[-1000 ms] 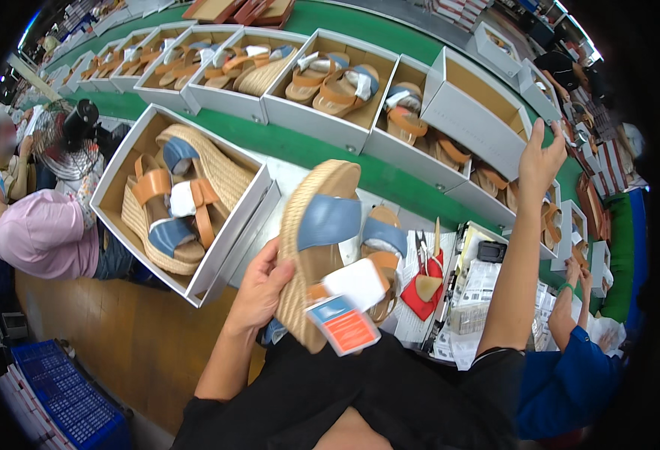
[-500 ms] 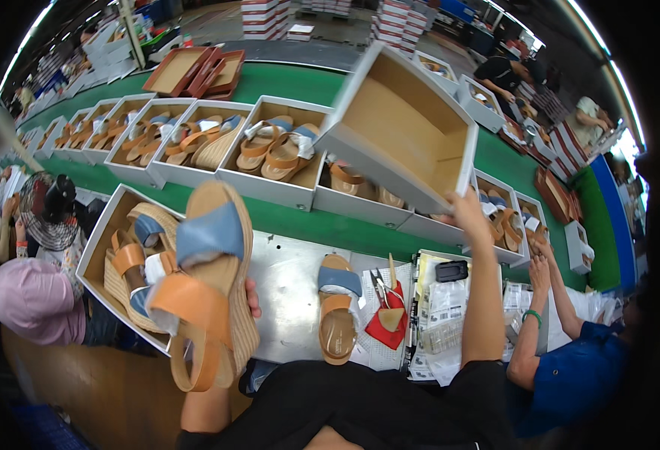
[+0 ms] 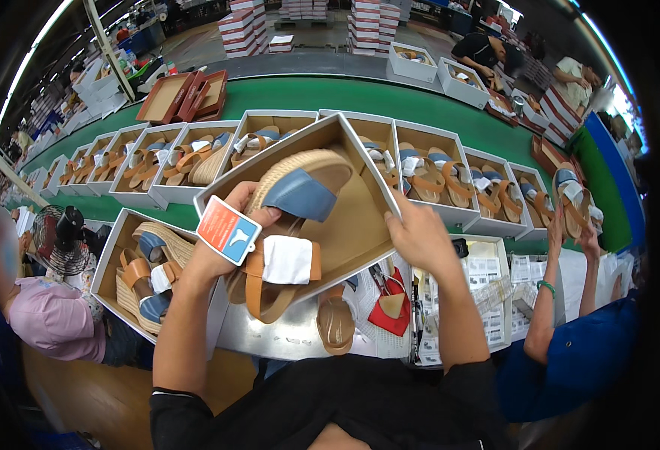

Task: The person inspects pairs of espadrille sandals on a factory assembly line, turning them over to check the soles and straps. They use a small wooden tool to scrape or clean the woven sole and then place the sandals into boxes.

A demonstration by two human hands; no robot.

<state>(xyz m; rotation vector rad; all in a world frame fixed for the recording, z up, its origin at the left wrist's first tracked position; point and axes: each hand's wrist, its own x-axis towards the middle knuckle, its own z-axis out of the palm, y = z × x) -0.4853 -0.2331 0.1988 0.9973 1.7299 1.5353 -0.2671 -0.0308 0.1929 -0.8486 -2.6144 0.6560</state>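
My left hand (image 3: 234, 217) is closed round a wedge sandal (image 3: 300, 196) with a blue toe strap, a tan ankle strap and a woven sole. White paper wraps part of its tan strap, and a red-and-blue hang tag (image 3: 228, 231) dangles by my fingers. Behind the sandal, a white shoe box (image 3: 363, 221) with a brown inside is tilted toward me, my right hand (image 3: 422, 231) gripping its right wall. Whether my left hand also touches the box is hidden. A second sandal (image 3: 335, 322) lies on the metal table, partly covered by the box.
An open box (image 3: 105, 281) with a sandal pair sits at left. Across the green conveyor (image 3: 292, 97) runs a row of boxed sandals. Pliers and a red cloth (image 3: 390, 315) lie near a tray of labels (image 3: 495, 259). At right, a co-worker's hands (image 3: 570, 232) hold a sandal.
The shoe box came down from above the conveyor toward me. My left hand brought the sandal rightward in front of it and turned it, so the hang tag now shows. The co-worker has raised a sandal.
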